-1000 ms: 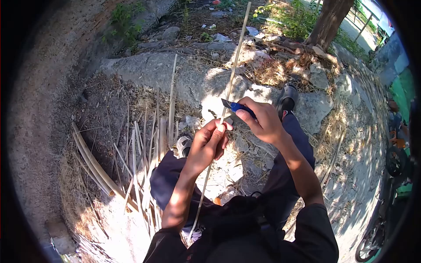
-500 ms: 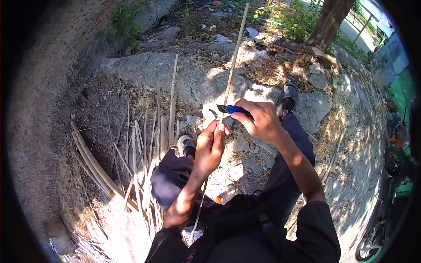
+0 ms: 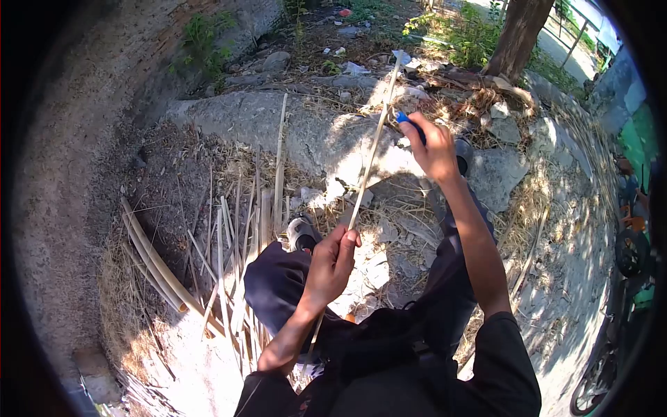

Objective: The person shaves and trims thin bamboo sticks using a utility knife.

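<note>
A long, thin bamboo strip (image 3: 373,149) slants up and away from me, its lower part running back under my left forearm. My left hand (image 3: 331,265) is closed around it, thumb on top, in front of my knees. My right hand (image 3: 434,147) is closed on a utility knife (image 3: 410,125) with a blue handle, farther out near the strip's upper part. The knife's front end is close to the strip; I cannot tell whether the blade touches it.
Several split bamboo strips (image 3: 221,278) lean and lie left of my left shoe (image 3: 301,233). Thicker bamboo pieces (image 3: 151,257) lie farther left. A rock ledge (image 3: 236,125) crosses ahead, with a tree trunk (image 3: 517,38) at upper right. A parked motorbike (image 3: 590,382) stands at the right edge.
My right hand has moved up and away along the strip with the knife. The strip's far end has dropped lower in view; my left hand still grips it, slightly lower.
</note>
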`<state>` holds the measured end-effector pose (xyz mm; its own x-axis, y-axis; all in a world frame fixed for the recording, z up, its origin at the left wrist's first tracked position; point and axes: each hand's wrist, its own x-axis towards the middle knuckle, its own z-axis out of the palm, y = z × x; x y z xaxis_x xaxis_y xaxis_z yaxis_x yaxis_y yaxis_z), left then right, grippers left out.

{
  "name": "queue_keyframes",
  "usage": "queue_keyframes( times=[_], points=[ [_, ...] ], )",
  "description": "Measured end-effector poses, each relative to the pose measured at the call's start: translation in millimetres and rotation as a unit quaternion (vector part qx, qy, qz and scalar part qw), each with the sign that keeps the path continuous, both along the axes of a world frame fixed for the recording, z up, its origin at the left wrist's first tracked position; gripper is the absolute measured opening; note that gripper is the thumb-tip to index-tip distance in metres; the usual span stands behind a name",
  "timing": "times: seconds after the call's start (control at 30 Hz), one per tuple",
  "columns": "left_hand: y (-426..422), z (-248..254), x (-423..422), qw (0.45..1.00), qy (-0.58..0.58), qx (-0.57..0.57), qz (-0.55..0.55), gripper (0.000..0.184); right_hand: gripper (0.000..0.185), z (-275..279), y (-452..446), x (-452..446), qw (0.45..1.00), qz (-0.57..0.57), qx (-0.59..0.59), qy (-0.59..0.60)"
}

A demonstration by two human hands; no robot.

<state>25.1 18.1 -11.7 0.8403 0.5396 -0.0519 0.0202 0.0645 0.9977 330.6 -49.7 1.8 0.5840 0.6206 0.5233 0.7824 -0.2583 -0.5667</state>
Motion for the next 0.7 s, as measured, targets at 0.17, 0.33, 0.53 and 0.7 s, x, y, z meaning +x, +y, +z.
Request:
queue_keyframes(
  times=[0.17, 0.33, 0.53, 0.7],
  points=[
    [-6.6, -3.0, -29.8, 0.998, 0.058, -0.025, 0.013, 0.028, 0.041, -7.4, -9.2, 33.8, 0.989, -0.029, 0.113, 0.086],
    [-2.9, -10.2, -20.1, 0.996, 0.023, -0.088, 0.017, 0.028, 0.034, -10.9, -3.6, -28.3, 0.865, 0.184, 0.102, 0.456],
    [-0.4, 2.3, 1.4, 0.994, 0.048, -0.045, -0.085, 0.033, 0.030, -6.4, -1.8, -49.7, 0.861, 0.227, 0.089, 0.446],
    [14.0, 15.2, 33.6, 0.994, 0.035, 0.042, -0.096, 0.040, 0.026, -5.0, -8.0, -49.6, 0.856, 0.225, 0.100, 0.456]
  ],
)
